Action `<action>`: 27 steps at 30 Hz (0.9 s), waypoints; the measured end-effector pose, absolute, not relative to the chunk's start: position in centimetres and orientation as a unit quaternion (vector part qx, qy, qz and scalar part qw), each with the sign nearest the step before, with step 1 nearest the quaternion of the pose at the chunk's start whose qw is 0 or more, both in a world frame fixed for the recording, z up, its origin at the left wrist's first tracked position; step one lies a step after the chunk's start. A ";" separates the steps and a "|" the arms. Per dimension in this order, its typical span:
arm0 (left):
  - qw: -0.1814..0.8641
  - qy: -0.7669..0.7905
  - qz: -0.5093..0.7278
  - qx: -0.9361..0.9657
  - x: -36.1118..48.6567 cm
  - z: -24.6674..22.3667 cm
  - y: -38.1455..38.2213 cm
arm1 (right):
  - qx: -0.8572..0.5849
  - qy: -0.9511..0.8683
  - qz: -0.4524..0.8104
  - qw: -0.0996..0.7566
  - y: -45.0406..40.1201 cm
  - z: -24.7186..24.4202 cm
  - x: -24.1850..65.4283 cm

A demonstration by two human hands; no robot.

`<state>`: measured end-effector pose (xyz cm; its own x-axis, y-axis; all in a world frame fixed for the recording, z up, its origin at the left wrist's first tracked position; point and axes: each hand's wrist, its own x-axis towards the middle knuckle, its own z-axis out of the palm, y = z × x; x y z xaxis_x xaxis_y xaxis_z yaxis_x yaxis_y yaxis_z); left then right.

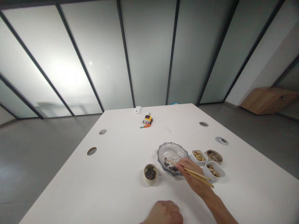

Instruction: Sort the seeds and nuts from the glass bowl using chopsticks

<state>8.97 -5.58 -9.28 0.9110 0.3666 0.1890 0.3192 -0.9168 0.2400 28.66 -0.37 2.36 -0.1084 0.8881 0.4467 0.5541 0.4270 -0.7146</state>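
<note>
Fingers (181, 163) of the right hand (190, 170) grip a pair of wooden chopsticks (198, 174), seen in the head view. The chopsticks slant down to the left into a scalloped glass bowl (173, 151), where dark seeds (173, 169) lie along the near and left inner side. One tip sits at a dark seed by the left wall; whether it is pinched, I cannot tell. The left hand (164, 213) is curled into a loose fist at the near side of the tabletop (112, 186); its inside is hidden. Left of the glass bowl stands a small round cup (151, 183) of similar seeds. To its right, three small dishes (221, 171) cluster close together, two white and one round, each with nuts or seeds. Farther back are a yellow toy vehicle (148, 119), an orange carrot-shaped piece (147, 126) just before it, and a white object (138, 109).
</note>
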 end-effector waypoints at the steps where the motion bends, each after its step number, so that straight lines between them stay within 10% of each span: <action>1: 0.102 0.178 0.113 0.972 9.0 -9.2 -5.6 | -0.499 -0.721 0.187 0.442 -0.4 2.4 28.7; 27: 0.110 0.164 0.125 0.972 8.8 -9.6 -5.5 | -0.487 -0.727 0.163 0.457 -0.2 1.8 28.7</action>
